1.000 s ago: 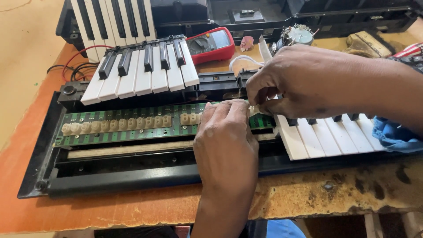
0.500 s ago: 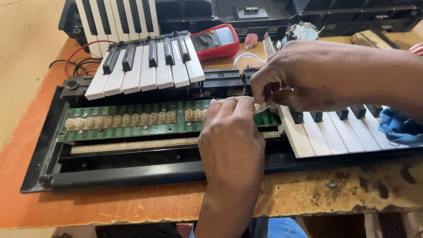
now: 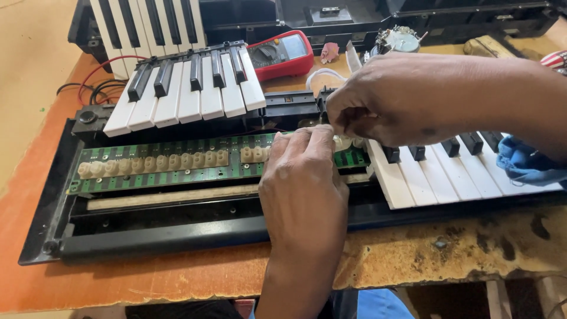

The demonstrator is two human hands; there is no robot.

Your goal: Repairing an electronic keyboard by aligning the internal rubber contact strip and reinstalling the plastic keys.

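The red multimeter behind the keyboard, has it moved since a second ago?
No. The red multimeter keeps its spot by the loose block of keys; only the head camera's view shifted.

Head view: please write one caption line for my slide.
Both hands, left hand and right hand, work at the green circuit board of an opened keyboard.

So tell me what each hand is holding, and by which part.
The right hand pinches a pale rubber contact strip at its end over the green circuit board. The left hand presses fingertips there too; its grip cannot be told.
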